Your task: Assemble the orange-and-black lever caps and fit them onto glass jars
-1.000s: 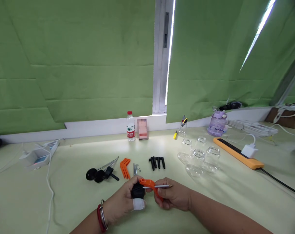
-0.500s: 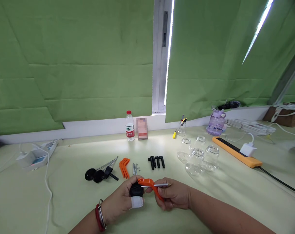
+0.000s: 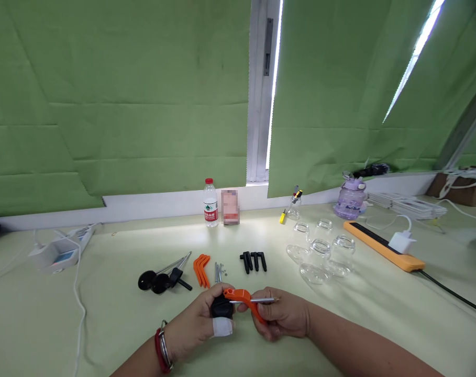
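Observation:
My left hand [image 3: 196,320], with white tape round its thumb, grips a black round plastic part [image 3: 222,308]. A thin metal rod [image 3: 266,300] sticks out of that part toward the right. An orange curved handle [image 3: 243,296] is pinched by my right hand [image 3: 287,315]; its upper end lies against the black part, and the rod crosses it. Whether the rod goes through the handle or beside it, I cannot tell. Beyond my hands lie more orange handles [image 3: 200,270], small screws [image 3: 218,272], black L-shaped pieces [image 3: 253,262] and black round parts with rods [image 3: 160,283].
Several clear glass jars [image 3: 319,262] stand on the right of the table, near an orange power strip [image 3: 379,245]. A water bottle [image 3: 210,204], a yellow screwdriver [image 3: 282,217] and a purple jug [image 3: 350,199] are at the back. A white cable [image 3: 77,303] runs down the left.
The view has shifted very slightly. Both hands keep the same grip, with the orange handle still against the black part.

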A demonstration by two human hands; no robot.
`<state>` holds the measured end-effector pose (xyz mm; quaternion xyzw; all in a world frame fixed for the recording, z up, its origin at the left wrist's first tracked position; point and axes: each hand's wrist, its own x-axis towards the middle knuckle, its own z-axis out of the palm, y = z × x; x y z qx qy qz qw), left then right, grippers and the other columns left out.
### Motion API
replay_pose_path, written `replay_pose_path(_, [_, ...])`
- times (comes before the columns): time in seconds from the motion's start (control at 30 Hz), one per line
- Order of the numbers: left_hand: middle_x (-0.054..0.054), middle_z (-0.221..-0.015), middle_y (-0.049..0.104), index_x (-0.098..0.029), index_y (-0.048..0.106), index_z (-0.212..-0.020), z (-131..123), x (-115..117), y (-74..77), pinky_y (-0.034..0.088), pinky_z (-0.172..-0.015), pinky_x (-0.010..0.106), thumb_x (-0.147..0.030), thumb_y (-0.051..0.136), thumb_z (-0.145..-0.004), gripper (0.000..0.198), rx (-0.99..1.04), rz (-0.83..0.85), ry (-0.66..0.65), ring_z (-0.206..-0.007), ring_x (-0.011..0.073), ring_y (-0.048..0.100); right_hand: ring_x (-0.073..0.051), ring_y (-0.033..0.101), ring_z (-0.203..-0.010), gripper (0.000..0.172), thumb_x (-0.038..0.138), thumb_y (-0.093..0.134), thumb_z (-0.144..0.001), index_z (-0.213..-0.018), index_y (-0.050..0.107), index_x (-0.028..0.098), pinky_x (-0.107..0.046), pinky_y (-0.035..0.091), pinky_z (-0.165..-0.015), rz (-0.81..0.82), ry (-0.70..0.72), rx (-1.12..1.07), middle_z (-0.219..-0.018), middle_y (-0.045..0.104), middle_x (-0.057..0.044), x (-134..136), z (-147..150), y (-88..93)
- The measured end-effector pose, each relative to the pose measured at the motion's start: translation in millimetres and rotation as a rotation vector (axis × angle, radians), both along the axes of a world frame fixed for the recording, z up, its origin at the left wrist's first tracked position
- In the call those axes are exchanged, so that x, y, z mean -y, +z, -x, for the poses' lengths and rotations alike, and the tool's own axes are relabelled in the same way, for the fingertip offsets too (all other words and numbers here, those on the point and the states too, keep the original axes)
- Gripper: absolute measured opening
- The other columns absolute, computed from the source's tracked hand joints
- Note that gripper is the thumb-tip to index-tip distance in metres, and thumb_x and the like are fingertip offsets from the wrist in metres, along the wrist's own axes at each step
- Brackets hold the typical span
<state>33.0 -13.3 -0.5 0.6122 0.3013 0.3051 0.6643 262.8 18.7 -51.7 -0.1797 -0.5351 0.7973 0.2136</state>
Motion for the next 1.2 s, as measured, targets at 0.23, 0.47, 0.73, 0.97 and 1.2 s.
replay_pose_path(0.23, [0.002, -0.101, 0.056, -0.024, 0.051, -0.107, 2, -1, -4.2, 0.035, -0.075, 0.028, -0.025, 0.070, -0.068, 0.043, -0.012, 0.047, -0.001, -0.085, 0.0142, 0.047, -0.004, 0.036, -0.035, 0.056, 0.051, 0.061, -0.078, -0.115, 0.058, 0.009, -0.019, 0.025, -0.039, -0.020, -0.016, 0.031, -0.055, 0.059, 0.001, 1, 0, 0.8])
replay_pose_path(0.47, [-0.002, -0.086, 0.050, -0.022, 0.050, -0.106, 2, 0, -2.5, 0.034, -0.070, 0.026, -0.027, 0.071, -0.066, 0.046, -0.057, 0.021, 0.054, -0.076, 0.0118, 0.042, -0.004, 0.035, -0.033, 0.044, 0.047, 0.053, -0.085, -0.104, 0.062, 0.008, -0.018, 0.024, -0.035, -0.043, -0.009, 0.101, -0.050, 0.056, 0.002, 4, 1, 10.2])
replay_pose_path(0.73, [-0.004, -0.076, 0.048, -0.021, 0.050, -0.101, -3, 5, -2.8, 0.031, -0.064, 0.023, -0.028, 0.071, -0.069, 0.040, 0.021, 0.016, -0.015, -0.068, 0.0099, 0.039, -0.004, 0.038, -0.032, 0.038, 0.045, 0.052, -0.086, -0.089, 0.063, 0.008, -0.017, 0.026, -0.034, -0.092, 0.033, 0.137, -0.049, 0.057, 0.002, 6, 3, 15.5])
replay_pose_path(0.97, [0.003, -0.082, 0.053, -0.016, 0.055, -0.099, -9, 9, -4.3, 0.038, -0.068, 0.029, -0.041, 0.055, -0.082, 0.030, 0.109, 0.082, 0.045, -0.069, 0.0123, 0.046, -0.003, 0.038, -0.033, 0.039, 0.046, 0.053, -0.085, -0.087, 0.062, 0.008, -0.016, 0.028, -0.034, -0.133, 0.066, 0.183, -0.051, 0.058, 0.002, 6, 4, 19.5])
replay_pose_path(1.2, [0.008, -0.083, 0.057, -0.012, 0.060, -0.101, -13, 13, -3.8, 0.041, -0.065, 0.031, -0.042, 0.042, -0.088, 0.037, 0.258, 0.220, 0.129, -0.070, 0.0152, 0.050, -0.003, 0.039, -0.033, 0.037, 0.045, 0.051, -0.087, -0.090, 0.062, 0.009, -0.015, 0.028, -0.035, -0.163, 0.083, 0.203, -0.052, 0.057, 0.003, 6, 4, 19.4])
